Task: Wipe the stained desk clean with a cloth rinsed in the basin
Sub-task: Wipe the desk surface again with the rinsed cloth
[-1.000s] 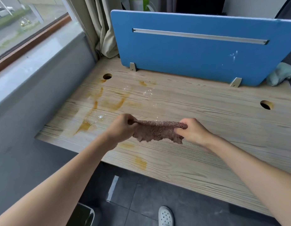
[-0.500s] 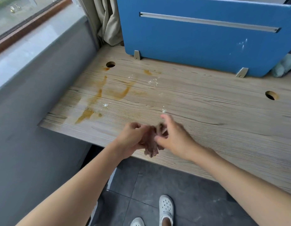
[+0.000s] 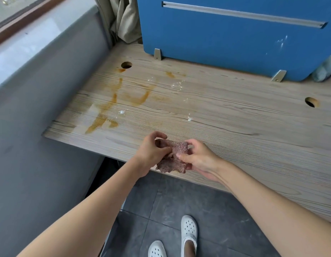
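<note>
Brown cloth you'd stretched is now bunched, gripped by your left hand and right hand; centre-left stains unwiped.

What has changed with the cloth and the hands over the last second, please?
The hands moved together: the cloth, stretched flat between them a second ago, is now bunched, gripped by the left hand and right hand above the near edge of the desk. The brown stains stay unwiped.

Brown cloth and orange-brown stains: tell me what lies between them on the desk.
Head view: only bare wood-grain desktop lies between the bunched brown cloth at the near edge and the orange-brown stains further left.
</note>
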Demonstrator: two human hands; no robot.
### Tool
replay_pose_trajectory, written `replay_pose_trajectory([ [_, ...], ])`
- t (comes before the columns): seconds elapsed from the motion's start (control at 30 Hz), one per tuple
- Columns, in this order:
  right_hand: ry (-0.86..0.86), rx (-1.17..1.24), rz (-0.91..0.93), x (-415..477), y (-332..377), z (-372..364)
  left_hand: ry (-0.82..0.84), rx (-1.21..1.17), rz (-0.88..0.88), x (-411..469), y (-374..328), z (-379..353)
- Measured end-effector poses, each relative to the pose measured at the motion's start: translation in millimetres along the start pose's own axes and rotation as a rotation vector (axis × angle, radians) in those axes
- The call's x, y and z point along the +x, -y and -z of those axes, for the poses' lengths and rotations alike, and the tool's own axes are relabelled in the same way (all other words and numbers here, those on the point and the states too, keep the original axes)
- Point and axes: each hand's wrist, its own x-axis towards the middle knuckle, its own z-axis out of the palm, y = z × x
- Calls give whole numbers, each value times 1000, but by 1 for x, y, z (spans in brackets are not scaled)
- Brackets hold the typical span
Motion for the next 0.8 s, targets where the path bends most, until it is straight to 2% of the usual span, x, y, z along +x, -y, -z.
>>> replay_pose_trajectory([
  [0.07, -45, -279, -9, 6, -7, 4, -16, 333, -89, 8, 14, -4],
  [0.17, -182, -1021, -25, 16, -25, 23, -17, 977, -299, 10, 37, -10],
  [0.23, -101, -1224, -63, 17, -37, 32, 73, 1177, -456, 7, 49, -21],
  [0.3, -30, -1306, -130, 18, -52, 35, 183, 1280, -476, 3, 61, -35],
  [0.43, -61, -1448, -137, 21, -71, 29, 316, 1435, -404, 2, 81, -39],
  [0.6, -30, -1504, -138, 21, -64, 34, 244, 1450, -273, -3, 93, -43],
  [0.7, -10, -1511, -152, 21, -62, 35, 284, 1407, -336, -6, 98, -54],
  [0.8, 4, -1484, -89, 25, -50, 46, 344, 1410, -422, -4, 99, -49],
])
